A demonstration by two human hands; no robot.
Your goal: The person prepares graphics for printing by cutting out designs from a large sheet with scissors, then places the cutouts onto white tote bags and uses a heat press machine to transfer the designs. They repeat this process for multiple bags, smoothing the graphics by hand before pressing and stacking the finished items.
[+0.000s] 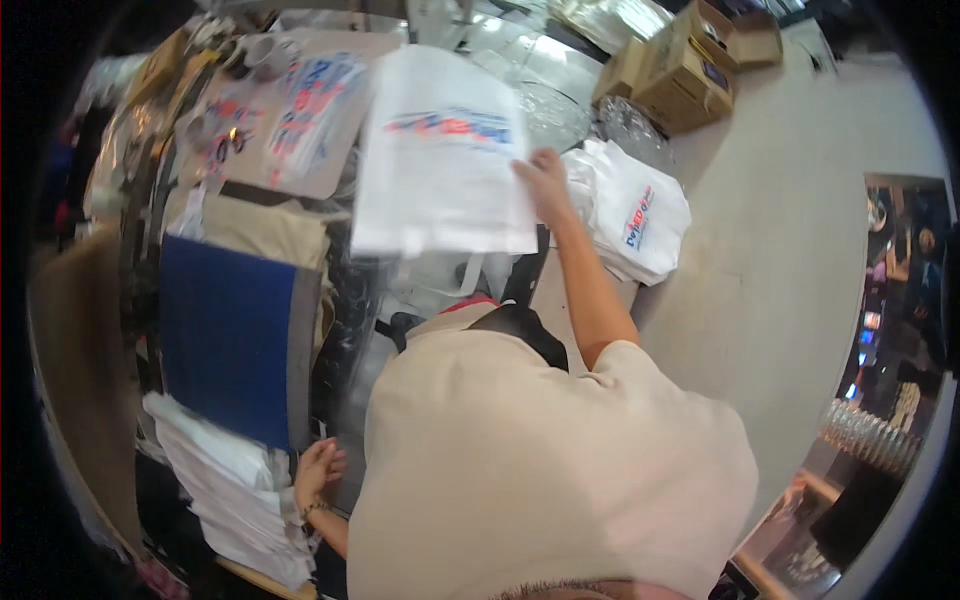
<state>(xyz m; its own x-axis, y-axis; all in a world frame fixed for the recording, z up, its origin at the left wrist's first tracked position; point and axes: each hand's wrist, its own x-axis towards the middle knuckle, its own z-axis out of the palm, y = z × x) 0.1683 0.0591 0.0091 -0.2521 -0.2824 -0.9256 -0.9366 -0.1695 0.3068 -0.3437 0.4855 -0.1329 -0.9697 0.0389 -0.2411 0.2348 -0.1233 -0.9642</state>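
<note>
My right hand grips the right edge of a white cloth bag with red and blue print. The bag hangs spread out in front of me, and a pale strap dangles below its lower edge. Down at the lower left, my left hand has its fingers apart and loosely bent, holding nothing. It is beside a pile of white folded bags and close to the lower corner of a flat blue board. Right of my right forearm lies a stack of printed white bags.
A pale screen-like panel with red and blue lettering stands at the upper left. Cardboard boxes and clear plastic wrap sit at the far right. A brown board edges the left side.
</note>
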